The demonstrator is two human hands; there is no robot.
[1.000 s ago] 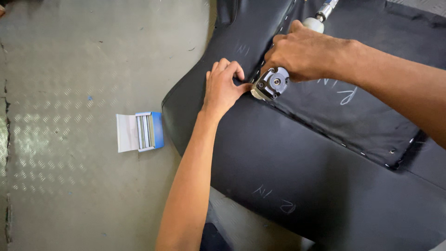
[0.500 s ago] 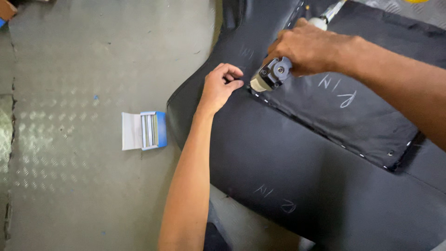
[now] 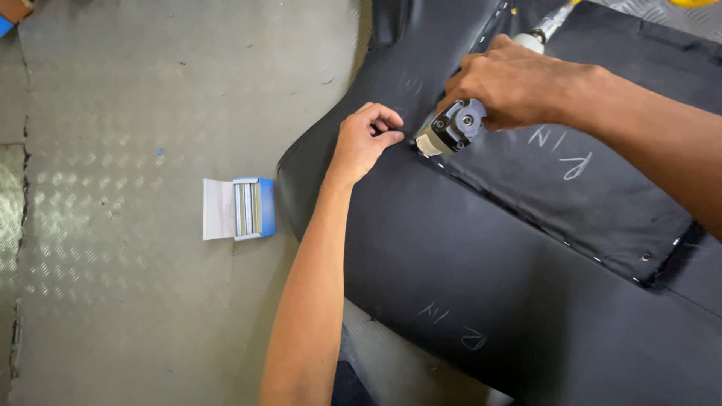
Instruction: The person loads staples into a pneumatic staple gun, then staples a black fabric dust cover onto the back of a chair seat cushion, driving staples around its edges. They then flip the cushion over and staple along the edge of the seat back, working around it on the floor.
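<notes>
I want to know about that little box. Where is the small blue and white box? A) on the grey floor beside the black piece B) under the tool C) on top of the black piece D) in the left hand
A: the small blue and white box lies open on the grey floor, left of the black piece, and neither hand touches it.

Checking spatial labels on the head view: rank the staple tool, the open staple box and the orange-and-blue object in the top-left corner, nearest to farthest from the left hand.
1. Staple tool: just right of the left hand, its nose by the fingers, held in the right hand.
2. Staple box: on the metal floor, lower left of the hand.
3. Orange-and-blue object: far top-left corner, cut off by the frame.
</notes>
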